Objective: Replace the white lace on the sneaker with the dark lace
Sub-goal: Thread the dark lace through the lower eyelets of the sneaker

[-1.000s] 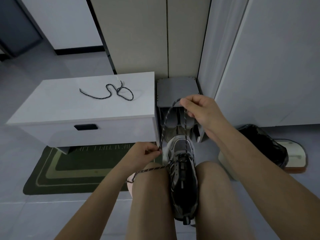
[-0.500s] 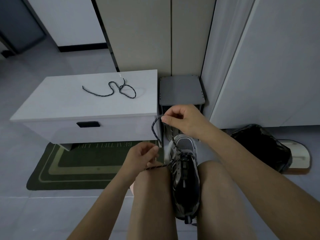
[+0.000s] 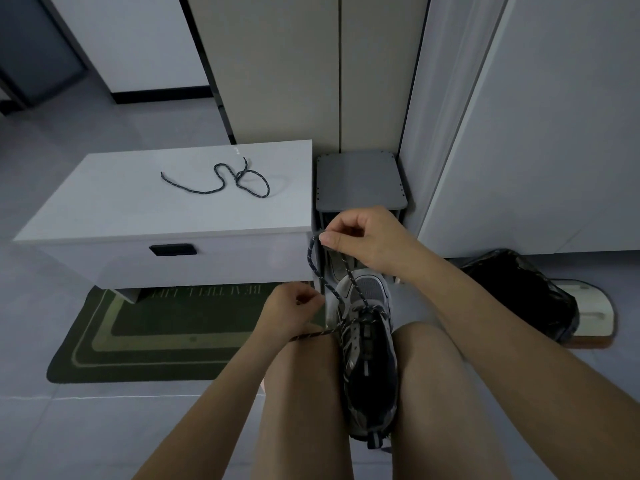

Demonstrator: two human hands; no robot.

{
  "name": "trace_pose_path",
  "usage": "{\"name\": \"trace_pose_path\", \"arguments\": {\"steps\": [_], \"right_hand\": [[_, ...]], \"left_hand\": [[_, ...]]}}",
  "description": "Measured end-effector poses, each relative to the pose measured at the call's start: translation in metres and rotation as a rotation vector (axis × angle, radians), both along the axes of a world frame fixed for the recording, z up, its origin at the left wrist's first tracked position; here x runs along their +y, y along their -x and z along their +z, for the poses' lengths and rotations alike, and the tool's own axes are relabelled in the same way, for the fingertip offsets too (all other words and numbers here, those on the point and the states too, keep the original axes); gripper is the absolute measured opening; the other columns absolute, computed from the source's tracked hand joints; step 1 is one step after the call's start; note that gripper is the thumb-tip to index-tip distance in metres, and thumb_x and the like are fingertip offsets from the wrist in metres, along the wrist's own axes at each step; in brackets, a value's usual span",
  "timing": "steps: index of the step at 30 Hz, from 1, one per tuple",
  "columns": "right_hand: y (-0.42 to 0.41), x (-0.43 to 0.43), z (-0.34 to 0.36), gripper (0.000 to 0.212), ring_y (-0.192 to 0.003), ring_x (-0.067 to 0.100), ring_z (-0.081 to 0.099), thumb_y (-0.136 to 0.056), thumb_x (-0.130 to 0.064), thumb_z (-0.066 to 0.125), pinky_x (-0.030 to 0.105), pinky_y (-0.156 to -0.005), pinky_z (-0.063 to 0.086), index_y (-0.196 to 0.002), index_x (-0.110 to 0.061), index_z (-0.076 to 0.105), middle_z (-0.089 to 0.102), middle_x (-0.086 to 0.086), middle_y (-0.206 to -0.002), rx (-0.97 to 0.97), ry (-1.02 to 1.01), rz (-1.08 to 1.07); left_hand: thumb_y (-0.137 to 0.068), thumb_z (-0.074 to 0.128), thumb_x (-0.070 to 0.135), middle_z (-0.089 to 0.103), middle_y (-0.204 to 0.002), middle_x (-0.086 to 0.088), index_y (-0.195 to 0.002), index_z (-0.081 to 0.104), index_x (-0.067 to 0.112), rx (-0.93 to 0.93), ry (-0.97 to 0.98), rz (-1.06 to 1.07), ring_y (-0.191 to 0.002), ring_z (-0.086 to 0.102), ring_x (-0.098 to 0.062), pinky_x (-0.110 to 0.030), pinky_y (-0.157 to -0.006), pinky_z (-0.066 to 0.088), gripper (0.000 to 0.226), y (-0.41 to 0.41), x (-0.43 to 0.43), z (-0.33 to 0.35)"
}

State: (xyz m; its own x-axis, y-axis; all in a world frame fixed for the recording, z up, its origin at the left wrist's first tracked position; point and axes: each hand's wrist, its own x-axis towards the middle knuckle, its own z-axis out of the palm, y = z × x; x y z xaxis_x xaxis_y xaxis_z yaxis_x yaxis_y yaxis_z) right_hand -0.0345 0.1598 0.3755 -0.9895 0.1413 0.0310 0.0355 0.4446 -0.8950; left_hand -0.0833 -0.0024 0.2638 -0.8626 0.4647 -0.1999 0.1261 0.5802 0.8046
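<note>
While the right hand [image 3: 367,240] pinches a loop of the dark lace [image 3: 312,261] at frame centre, above the sneaker [image 3: 372,344] between the knees [image 3: 301,362], the left hand [image 3: 294,311] curls beside a strand, its hold unclear

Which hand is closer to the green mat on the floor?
Left. The left hand is over the right edge of the green mat, pinching the dark lace. The right hand is up and to the right, beyond the sneaker, holding the same lace.
</note>
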Motion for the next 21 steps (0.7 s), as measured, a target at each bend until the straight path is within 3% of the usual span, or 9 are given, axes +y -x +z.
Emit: {"name": "trace_pose_path", "arguments": {"steps": [1, 4, 6, 8, 10, 14, 17, 21], "right_hand": [[0.000, 0.000, 0.000, 0.010, -0.070, 0.009, 0.058, -0.084, -0.026, 0.067, 0.027, -0.073, 0.052, -0.082, -0.016, 0.069, 0.069, 0.006, -0.080, -0.001, 0.002, -0.002], [0.001, 0.000, 0.001, 0.011, -0.068, 0.007, 0.057, -0.084, -0.027, 0.067, 0.024, -0.071, 0.051, -0.084, -0.016, 0.069, 0.069, 0.005, -0.081, -0.010, -0.006, 0.006], [0.001, -0.001, 0.002, 0.012, -0.069, 0.006, 0.058, -0.084, -0.026, 0.066, 0.023, -0.072, 0.051, -0.085, -0.015, 0.069, 0.069, 0.003, -0.081, -0.012, -0.017, 0.015], [0.001, -0.001, 0.003, 0.013, -0.070, 0.007, 0.059, -0.084, -0.025, 0.066, 0.024, -0.072, 0.051, -0.086, -0.013, 0.069, 0.069, 0.004, -0.081, -0.011, -0.025, 0.017], [0.002, -0.001, 0.003, 0.014, -0.071, 0.010, 0.059, -0.084, -0.024, 0.067, 0.026, -0.073, 0.052, -0.086, -0.011, 0.069, 0.069, 0.006, -0.082, -0.009, -0.022, 0.014], [0.003, -0.002, 0.002, 0.014, -0.068, 0.008, 0.058, -0.084, -0.024, 0.067, 0.026, -0.072, 0.051, -0.086, -0.011, 0.070, 0.068, 0.004, -0.079, -0.009, -0.010, 0.012], [0.005, -0.004, -0.002, 0.014, -0.072, 0.005, 0.061, -0.084, -0.022, 0.067, 0.025, -0.078, 0.051, -0.092, -0.011, 0.071, 0.068, -0.005, -0.077, -0.027, -0.028, 0.021], [-0.001, -0.003, -0.017, 0.038, -0.094, 0.003, 0.065, -0.086, -0.025, 0.065, 0.021, -0.093, 0.045, -0.123, -0.018, 0.058, 0.071, -0.007, -0.097, -0.170, 0.051, 0.159]], "left_hand": [[-0.083, 0.071, 0.025, 0.064, -0.076, 0.006, -0.083, 0.062, 0.023, 0.000, 0.016, 0.002, -0.070, 0.060, -0.012, -0.025, -0.064, 0.048, 0.009, -0.002, 0.001, -0.002], [-0.076, 0.077, 0.033, 0.064, -0.087, 0.000, -0.104, 0.049, 0.018, 0.002, 0.008, 0.062, -0.080, 0.058, -0.009, -0.023, -0.067, 0.047, 0.043, -0.004, 0.002, -0.003], [-0.075, 0.077, 0.034, 0.065, -0.086, 0.000, -0.111, 0.046, 0.020, -0.025, -0.008, 0.045, -0.081, 0.059, -0.009, -0.026, -0.071, 0.048, 0.049, -0.002, 0.004, -0.002], [-0.079, 0.074, 0.031, 0.064, -0.079, 0.002, -0.109, 0.056, 0.019, -0.025, -0.014, -0.014, -0.076, 0.061, -0.011, -0.033, -0.074, 0.052, 0.037, -0.001, 0.007, -0.002], [-0.084, 0.069, 0.026, 0.063, -0.069, 0.003, -0.094, 0.068, 0.011, 0.056, -0.004, -0.024, -0.066, 0.060, -0.013, -0.037, -0.072, 0.053, 0.018, -0.001, 0.010, -0.002], [-0.087, 0.065, 0.024, 0.064, -0.063, 0.000, -0.080, 0.071, 0.006, 0.061, -0.001, -0.035, -0.061, 0.059, -0.013, -0.032, -0.065, 0.051, 0.020, -0.006, 0.013, 0.001], [-0.087, 0.066, 0.014, 0.064, -0.064, -0.009, -0.077, 0.068, 0.000, -0.069, -0.101, -0.036, -0.054, 0.054, -0.012, -0.026, -0.054, 0.046, 0.017, -0.017, 0.014, 0.006], [-0.083, 0.068, 0.003, 0.063, -0.060, -0.004, -0.083, 0.066, 0.003, -0.300, -0.239, 0.035, -0.046, 0.055, -0.005, -0.015, -0.048, 0.043, 0.002, -0.033, 0.013, 0.011]]}}
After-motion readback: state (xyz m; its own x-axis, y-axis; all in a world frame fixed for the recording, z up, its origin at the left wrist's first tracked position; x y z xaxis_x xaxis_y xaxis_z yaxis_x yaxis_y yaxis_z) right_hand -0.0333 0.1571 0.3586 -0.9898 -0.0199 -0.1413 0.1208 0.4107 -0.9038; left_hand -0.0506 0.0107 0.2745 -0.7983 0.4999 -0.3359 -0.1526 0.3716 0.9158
